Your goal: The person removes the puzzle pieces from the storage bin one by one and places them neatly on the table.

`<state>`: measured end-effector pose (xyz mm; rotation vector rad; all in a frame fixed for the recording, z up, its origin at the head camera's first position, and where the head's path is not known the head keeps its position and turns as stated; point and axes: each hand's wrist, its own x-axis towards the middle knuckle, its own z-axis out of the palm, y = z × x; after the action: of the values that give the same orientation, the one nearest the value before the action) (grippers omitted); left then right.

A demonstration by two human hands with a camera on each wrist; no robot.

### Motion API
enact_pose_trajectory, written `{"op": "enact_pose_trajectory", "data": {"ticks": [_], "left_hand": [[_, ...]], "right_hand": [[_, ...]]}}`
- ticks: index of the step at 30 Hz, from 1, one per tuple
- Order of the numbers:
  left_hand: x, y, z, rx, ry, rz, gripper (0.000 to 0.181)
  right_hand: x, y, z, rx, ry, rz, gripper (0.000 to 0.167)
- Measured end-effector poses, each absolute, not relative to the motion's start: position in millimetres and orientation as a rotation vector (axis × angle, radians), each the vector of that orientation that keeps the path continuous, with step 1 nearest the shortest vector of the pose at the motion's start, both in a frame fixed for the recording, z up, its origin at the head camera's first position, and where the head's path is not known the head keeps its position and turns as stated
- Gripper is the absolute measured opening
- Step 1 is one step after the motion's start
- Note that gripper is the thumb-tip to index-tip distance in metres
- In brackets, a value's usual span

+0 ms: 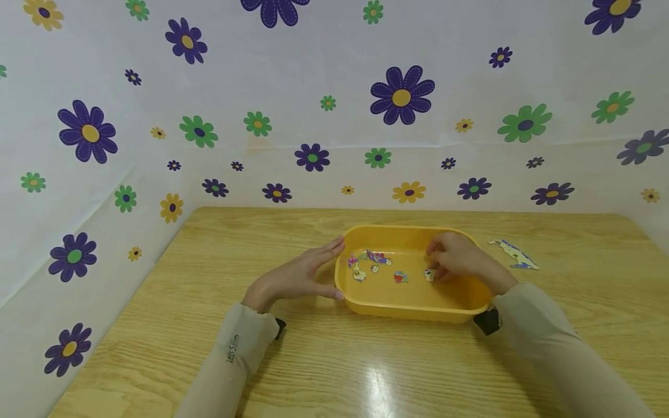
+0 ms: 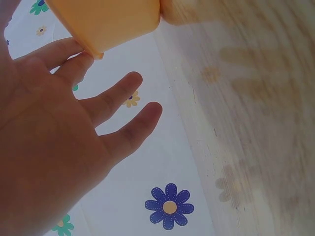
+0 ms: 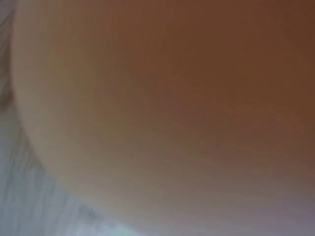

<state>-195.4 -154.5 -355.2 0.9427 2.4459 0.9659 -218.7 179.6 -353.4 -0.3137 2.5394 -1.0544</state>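
Observation:
A yellow plastic tray [image 1: 413, 310] stands on the wooden table. My left hand [image 1: 303, 276] is at its left end, fingers spread, with fingertips and thumb against the rim; in the left wrist view two fingers touch the tray [image 2: 123, 24]. Inside the tray, at its right part, my right hand [image 1: 460, 258] reaches down with bent fingers. A small pale cutout piece with dark marks [image 1: 429, 275] is at those fingertips; whether they pinch it is unclear. The right wrist view is a blur. Nearby lies a red and teal cutout [image 1: 400, 277].
More small colourful cutouts lie in the tray's left part, among them a purple and blue one [image 1: 377, 256] and a cream one [image 1: 358, 273]. A long cream and blue strip [image 1: 514, 254] lies on the table right of the tray. Behind hangs a flower-print cloth [image 1: 292, 116].

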Motion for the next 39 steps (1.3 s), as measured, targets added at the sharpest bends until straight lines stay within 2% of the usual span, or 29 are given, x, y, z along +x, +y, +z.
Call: {"op": "enact_pose_trajectory", "data": {"ticks": [14,20,24,39], "left_hand": [[-195.0,-154.6,-354.9,0.929,2.440,0.967,0.099],[-195.1,-154.8,-355.2,0.922,2.438,0.971,0.099],[-195.8,-154.6,-355.7,0.919,2.437,0.975,0.099],[-195.6,-156.9,-357.1,0.947,2.428,0.986,0.098]], "right_hand": [[-223.7,183.4,-358.3,-0.309,2.241,-1.373,0.025],[-223.7,184.5,-360.8,-0.456,2.465,-1.172,0.023],[-223.2,184.5,-361.9,-0.523,2.548,-1.022,0.028],[-219.0,177.8,-362.6,-0.499,2.645,-0.811,0.021]]}}
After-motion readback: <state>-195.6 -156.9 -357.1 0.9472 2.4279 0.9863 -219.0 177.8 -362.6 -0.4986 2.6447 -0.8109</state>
